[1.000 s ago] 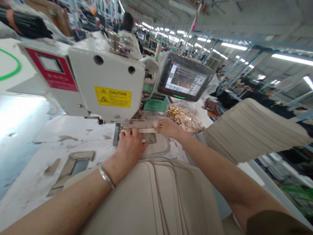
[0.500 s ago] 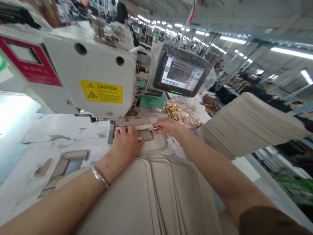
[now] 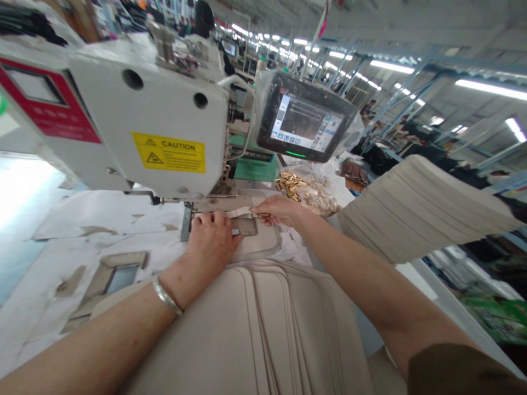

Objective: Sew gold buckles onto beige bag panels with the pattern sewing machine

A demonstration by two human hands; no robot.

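My left hand (image 3: 212,236) lies palm down on the clamp area below the machine head, its fingers bent over the near end of a beige strap (image 3: 241,212); whether it grips anything is hidden. My right hand (image 3: 275,210) pinches the strap's right end, where a small gold metal piece (image 3: 259,215) shows at the fingertips. Between and below the hands is a metal frame (image 3: 247,227) on a beige panel (image 3: 263,241) with rounded corners.
The sewing machine head (image 3: 164,120) overhangs at the left, a screen (image 3: 307,118) behind. Gold metal pieces (image 3: 290,185) lie in a plastic bag. Beige panels are stacked in front (image 3: 214,329) and at right (image 3: 424,208). A loose metal frame (image 3: 105,280) rests at left.
My right hand has shifted slightly left and up along with the strap end, and the strap bows a little more. My left hand has stayed nearly in place.
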